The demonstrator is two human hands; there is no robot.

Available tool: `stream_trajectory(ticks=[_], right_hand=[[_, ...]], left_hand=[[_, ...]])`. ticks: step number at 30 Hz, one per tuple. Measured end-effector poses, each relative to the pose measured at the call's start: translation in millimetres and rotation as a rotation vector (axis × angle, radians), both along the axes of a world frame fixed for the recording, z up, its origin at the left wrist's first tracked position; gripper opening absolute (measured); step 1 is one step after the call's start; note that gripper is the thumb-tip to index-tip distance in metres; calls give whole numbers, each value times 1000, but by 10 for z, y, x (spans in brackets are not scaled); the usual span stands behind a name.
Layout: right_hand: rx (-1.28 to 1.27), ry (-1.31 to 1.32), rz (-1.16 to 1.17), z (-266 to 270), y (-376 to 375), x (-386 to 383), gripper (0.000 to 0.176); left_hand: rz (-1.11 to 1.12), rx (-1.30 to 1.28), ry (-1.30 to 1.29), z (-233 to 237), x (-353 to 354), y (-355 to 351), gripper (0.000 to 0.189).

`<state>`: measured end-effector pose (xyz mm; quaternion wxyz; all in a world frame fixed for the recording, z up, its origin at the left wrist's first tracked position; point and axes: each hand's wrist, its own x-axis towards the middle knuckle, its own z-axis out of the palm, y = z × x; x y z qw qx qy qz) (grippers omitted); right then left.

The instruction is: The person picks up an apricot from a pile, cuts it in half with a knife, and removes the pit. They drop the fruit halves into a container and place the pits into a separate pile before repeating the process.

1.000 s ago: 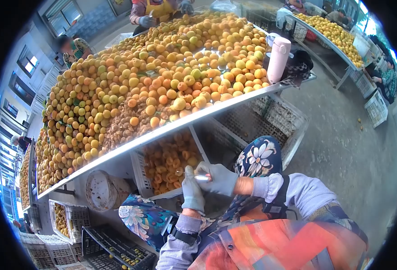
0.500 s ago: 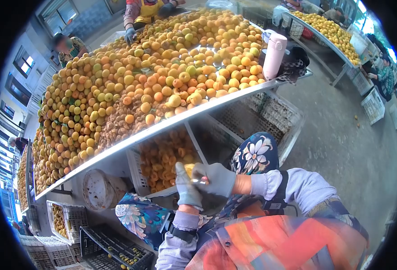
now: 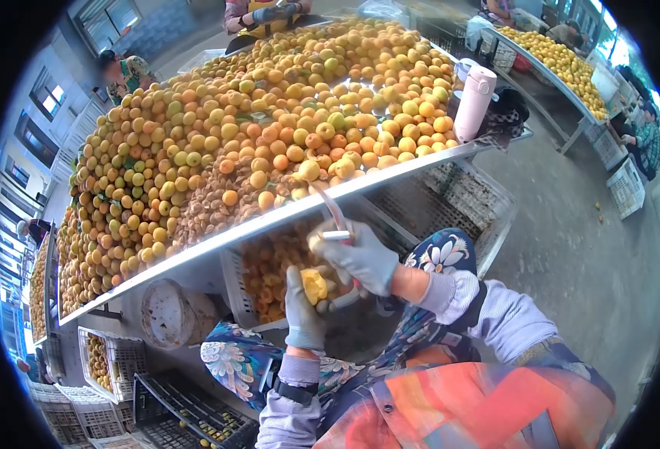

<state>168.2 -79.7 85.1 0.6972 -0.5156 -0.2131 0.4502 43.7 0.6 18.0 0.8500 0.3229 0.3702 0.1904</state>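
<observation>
My left hand (image 3: 304, 318), in a grey work glove, is closed around an opened yellow apricot (image 3: 314, 286), its hollow cut side showing. Just above and to the right, my gloved right hand (image 3: 360, 258) is closed on a small knife (image 3: 337, 235) with white and red parts visible. A thin blurred streak runs from this hand up to the table edge; whether it is the blade or something moving, I cannot make out. Below the hands' far side, a white crate (image 3: 234, 288) holds opened apricot halves (image 3: 262, 280). Whole apricots (image 3: 203, 123) cover the sloping table, beside a heap of brown pits (image 3: 210, 202).
A metal table edge (image 3: 270, 223) crosses in front of me. A pink bottle (image 3: 476, 103) stands on its right corner. Beneath are an empty-looking crate (image 3: 494, 202) and a stained bucket (image 3: 167, 314). Black crates (image 3: 188, 408) lie lower left. Other people sit around the tables.
My right hand has moved up and away from my left, which now shows the opened apricot. The view has shifted slightly. The person across the table has drawn their hands together.
</observation>
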Motion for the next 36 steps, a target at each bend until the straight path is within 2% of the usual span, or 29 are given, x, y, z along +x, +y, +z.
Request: stream_trajectory(ticks=[2, 4, 6, 7, 8, 10, 11, 12, 14, 15, 16, 17, 18, 20, 21, 23, 27, 32, 33, 34, 36], right_hand=[[50, -290, -45, 302, 256, 55, 33], [81, -373, -37, 402, 655, 138, 31], [134, -362, -104, 326, 1095, 175, 32], [188, -358, -158, 265, 1252, 212, 33], [274, -91, -130, 198, 1318, 204, 31], [8, -363, -173, 56, 1220, 196, 25], [-1, -316, -124, 91, 1021, 138, 23], [-12, -265, -81, 114, 802, 60, 21], [254, -302, -154, -585, 733, 109, 23], [254, -303, -176, -551, 561, 164, 23], [180, -106, -189, -421, 315, 194, 21], [108, 94, -196, -304, 98, 217, 18], [-2, 180, -218, -219, -37, 287, 16], [87, 349, -302, -229, -203, 449, 14], [161, 390, -262, -283, -270, 552, 14], [242, 450, -325, -270, -381, 674, 15], [355, 554, -444, -347, -547, 869, 20], [368, 614, -478, -333, -613, 932, 20], [364, 619, -466, -311, -620, 934, 21], [365, 630, -455, -336, -621, 943, 21], [363, 613, -431, -355, -639, 953, 21]], left_hand=[[1, 196, 83, -178, -36, -15, 55], [-27, 191, 89, -480, -55, 87, 50], [-20, 755, 188, -585, -74, 173, 42], [-71, 771, 210, -1112, -141, 392, 41], [-77, 786, 201, -1325, -201, 541, 41], [-169, 1364, 419, -1668, -280, 786, 50], [-307, 1334, 576, -2022, -378, 969, 59], [-307, 1472, 629, -2018, -480, 998, 59], [-178, 1445, 630, -1845, -533, 950, 52], [-64, 1294, 483, -1520, -448, 823, 47], [44, 1132, 342, -1114, -337, 662, 43], [57, 1160, 311, -810, -255, 597, 36], [45, 1165, 307, -597, -143, 594, 36], [-65, 1484, 255, -214, 136, 611, 32], [-74, 1489, 254, 58, 308, 557, 32], [-99, 1628, 144, 515, 716, 457, 34], [-164, 1703, 77, 464, 1385, 703, 38], [-313, 1795, 204, 520, 2096, 802, 41], [-378, 1675, 236, 425, 2258, 901, 44], [-380, 1681, 231, 457, 2398, 903, 44], [-406, 1908, 293, 504, 2670, 897, 48]])
